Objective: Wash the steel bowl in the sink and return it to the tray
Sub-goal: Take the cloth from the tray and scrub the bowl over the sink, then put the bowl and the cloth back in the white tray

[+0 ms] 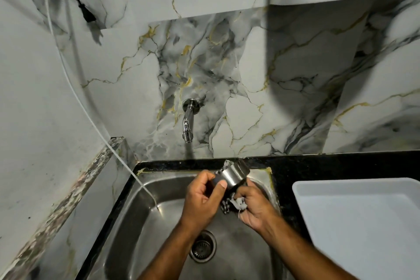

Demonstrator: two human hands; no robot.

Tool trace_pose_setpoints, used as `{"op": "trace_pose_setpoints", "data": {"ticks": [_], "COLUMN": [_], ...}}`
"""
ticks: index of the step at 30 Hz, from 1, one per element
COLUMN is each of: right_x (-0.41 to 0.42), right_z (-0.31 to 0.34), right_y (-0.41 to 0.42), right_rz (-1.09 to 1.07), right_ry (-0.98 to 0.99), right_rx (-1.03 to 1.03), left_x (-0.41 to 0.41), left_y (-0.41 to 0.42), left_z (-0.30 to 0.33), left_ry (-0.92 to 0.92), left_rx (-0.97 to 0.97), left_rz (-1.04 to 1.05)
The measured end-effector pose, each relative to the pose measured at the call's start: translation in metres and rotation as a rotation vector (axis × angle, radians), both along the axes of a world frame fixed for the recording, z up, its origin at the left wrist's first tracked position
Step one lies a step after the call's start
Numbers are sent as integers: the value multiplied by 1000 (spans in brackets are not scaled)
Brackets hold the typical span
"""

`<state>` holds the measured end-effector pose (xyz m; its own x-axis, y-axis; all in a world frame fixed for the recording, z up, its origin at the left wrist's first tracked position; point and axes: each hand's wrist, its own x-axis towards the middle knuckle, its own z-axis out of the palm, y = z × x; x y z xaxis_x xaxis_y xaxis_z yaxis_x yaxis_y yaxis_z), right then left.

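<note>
A small steel bowl point(232, 175) is held tilted above the steel sink point(141, 223), its outer wall facing me. My left hand point(201, 198) grips it from the left, thumb pressed on its side. My right hand point(252, 206) sits just below and to the right, closed on a soapy grey scrubber point(234, 204) that presses against the bowl. A bit of foam or scrubber shows at the bowl's far rim. The white tray point(363, 216) lies on the black counter to the right of the sink.
A wall tap point(188, 125) sticks out above the sink's back edge; no water runs from it. The drain point(203, 246) sits between my forearms. A white cord point(91, 118) hangs into the sink from the upper left. A black plug point(87, 15) dangles on the wall.
</note>
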<state>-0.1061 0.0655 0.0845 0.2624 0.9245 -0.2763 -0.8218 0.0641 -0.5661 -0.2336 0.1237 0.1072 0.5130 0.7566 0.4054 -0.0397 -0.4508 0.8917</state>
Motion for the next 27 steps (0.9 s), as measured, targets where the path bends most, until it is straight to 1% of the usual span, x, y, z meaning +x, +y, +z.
{"op": "trace_pose_setpoints", "data": {"ticks": [1, 3, 5, 7, 10, 14, 15, 17, 19, 21, 23, 25, 27], "right_x": [-1, -5, -11, -11, 15, 83, 98, 127, 160, 199, 239, 276, 310], "right_z": [-2, -7, -12, -16, -22, -13, -12, -15, -25, -40, -56, -73, -92], "right_y": [-2, -8, -17, -28, -54, -91, -104, -133, -165, -200, -228, -249, -267], "right_rz": [53, 136, 210, 228, 102, -165, -240, -364, -407, -356, -260, -143, -29], "right_ry": [46, 77, 53, 11, -17, -129, -211, -458, -700, -902, -1123, -1376, -1530], "right_rx": [9, 45, 84, 108, 50, -55, -107, -285, -500, -704, -872, -961, -1048], "left_x": [3, 10, 14, 13, 10, 42, 58, 89, 122, 161, 197, 228, 257], "left_y": [0, -4, -5, -2, 3, 2, -5, -30, -62, -97, -127, -149, -167], "left_z": [3, 9, 14, 14, 7, 0, -5, -22, -42, -63, -81, -100, -119], "left_ry": [19, 58, 113, 166, 239, 310, 325, 359, 401, 435, 461, 500, 524], "left_rx": [60, 157, 275, 416, 610, 735, 744, 716, 659, 616, 590, 588, 563], "left_rz": [-3, -19, -27, -13, -16, -115, -143, -183, -220, -261, -288, -304, -335]}}
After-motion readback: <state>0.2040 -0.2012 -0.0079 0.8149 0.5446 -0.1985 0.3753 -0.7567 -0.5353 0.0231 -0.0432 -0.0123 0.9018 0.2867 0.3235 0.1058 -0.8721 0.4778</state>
